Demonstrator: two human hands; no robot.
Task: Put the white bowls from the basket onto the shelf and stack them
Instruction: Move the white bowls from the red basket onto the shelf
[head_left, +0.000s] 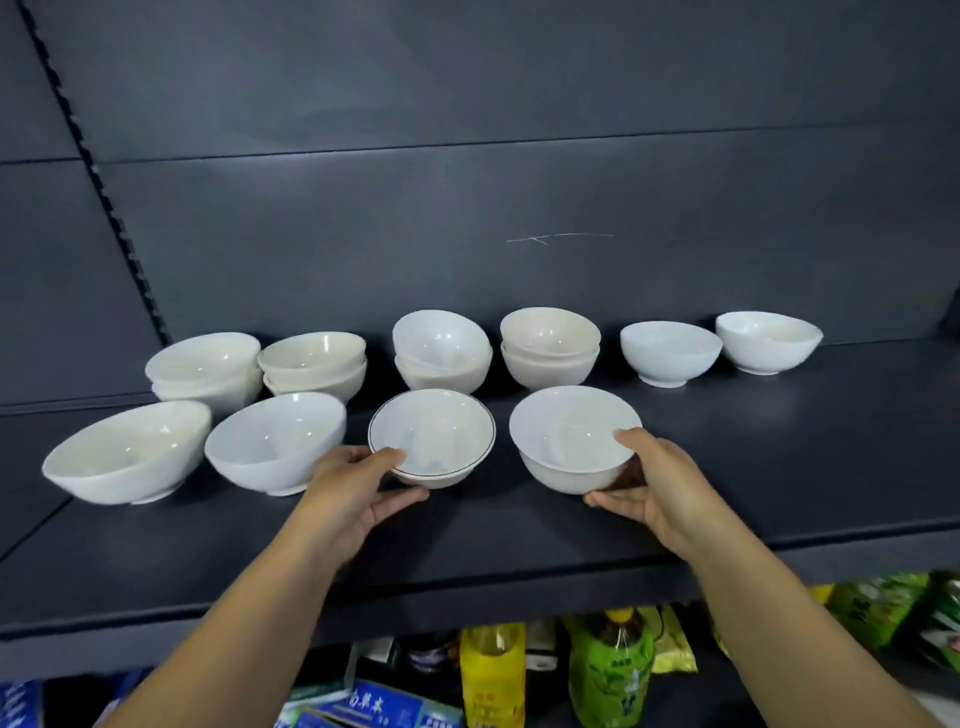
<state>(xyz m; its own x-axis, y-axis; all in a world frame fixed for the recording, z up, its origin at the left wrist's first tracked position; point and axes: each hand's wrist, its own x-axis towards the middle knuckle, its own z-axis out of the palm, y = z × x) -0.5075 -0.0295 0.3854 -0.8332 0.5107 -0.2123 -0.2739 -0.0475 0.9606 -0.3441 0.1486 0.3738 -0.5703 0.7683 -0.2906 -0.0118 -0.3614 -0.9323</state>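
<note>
1. Head view: left hand pinches the rimmed bowl, thumb over the near-left rim, fingers under the base.
2. Right hand holds the plain bowl the same way, thumb on the near-right rim, fingers under its side.
3. Both bowls are at the near middle of the shelf, side by side and apart, mouths up (set down or just lifted, cannot tell).
4. Far row: four stacks of two bowls each, then two far singles to the right of them, well apart from the hands.
5. Near left: two more loose bowls; the closer one is just beside the left hand.
6. Key relation: one stack lies straight behind the rimmed bowl and another straight behind the plain bowl, so each hand is nearer its own stack. Bowls are round, so there is no long axis to line up, only rims to keep level.
7. Judgement: placing looks mostly done and stacking is about half done, with six bowls unstacked. The next move is probably to lift one held bowl and nest it in the other or on a stack behind.
8. Risk: a far stack top sits tilted, so a bowl added there could slide.
9. Basket is not in view. Bottles stand on the level below.
</note>
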